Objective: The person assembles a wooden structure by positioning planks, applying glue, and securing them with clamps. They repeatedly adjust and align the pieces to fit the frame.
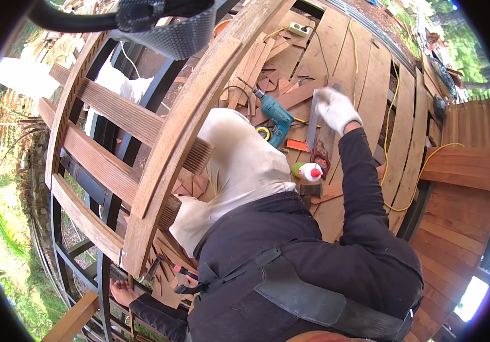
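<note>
While the body in dark jacket fills the lower frame, the bare left hand (121, 292) sits low by the black metal railing frame (103, 273), fingers partly hidden, grip can't be told. Farther out, the white-gloved right hand (336, 108) is closed on the top of a grey steel square (313, 122) lying on the brown plank deck (370, 80), prob. steadying it. Teal power drill (273, 114) and white glue bottle w/ red cap (309, 171) lie near, within reach. Curved wooden slatted railing (159, 142) blocks much.
</note>
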Tool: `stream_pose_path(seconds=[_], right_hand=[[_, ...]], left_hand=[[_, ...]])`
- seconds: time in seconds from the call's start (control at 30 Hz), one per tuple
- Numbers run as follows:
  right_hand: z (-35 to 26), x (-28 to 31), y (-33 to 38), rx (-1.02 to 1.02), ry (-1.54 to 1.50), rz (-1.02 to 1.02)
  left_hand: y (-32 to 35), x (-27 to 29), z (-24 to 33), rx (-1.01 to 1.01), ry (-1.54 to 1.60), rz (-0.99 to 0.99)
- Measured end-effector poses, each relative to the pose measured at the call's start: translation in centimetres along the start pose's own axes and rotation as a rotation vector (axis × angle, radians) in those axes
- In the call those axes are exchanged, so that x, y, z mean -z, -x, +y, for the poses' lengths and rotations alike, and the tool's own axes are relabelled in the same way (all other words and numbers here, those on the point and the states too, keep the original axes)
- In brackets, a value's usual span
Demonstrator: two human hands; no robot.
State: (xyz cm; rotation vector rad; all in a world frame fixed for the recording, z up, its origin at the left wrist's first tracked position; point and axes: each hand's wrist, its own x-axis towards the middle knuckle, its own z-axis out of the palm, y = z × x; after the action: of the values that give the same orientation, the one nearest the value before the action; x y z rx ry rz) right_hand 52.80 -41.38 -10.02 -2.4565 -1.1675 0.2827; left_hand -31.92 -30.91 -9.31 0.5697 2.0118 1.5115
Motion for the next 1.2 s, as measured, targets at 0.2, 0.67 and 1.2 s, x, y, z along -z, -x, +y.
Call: stream_pose_path(seconds=[0.2,0.67,1.2], right_hand=[[3.4,-4.8,2.6,0.103,0.427,-0.771],[13.1,-17.5,13.3,-0.509,-0.150,-1.238],[-30.7,9.3,-2.0,0.653,-1.423,-0.079]], left_hand=[[-3.4,0.7,-1.0,-0.076,0.098,-0.112],[-9.3,-8.5,2.4,-0.625,-0.832,0.069],[-7.4,-11.2,4.6,-0.283,-0.847,0.157]])
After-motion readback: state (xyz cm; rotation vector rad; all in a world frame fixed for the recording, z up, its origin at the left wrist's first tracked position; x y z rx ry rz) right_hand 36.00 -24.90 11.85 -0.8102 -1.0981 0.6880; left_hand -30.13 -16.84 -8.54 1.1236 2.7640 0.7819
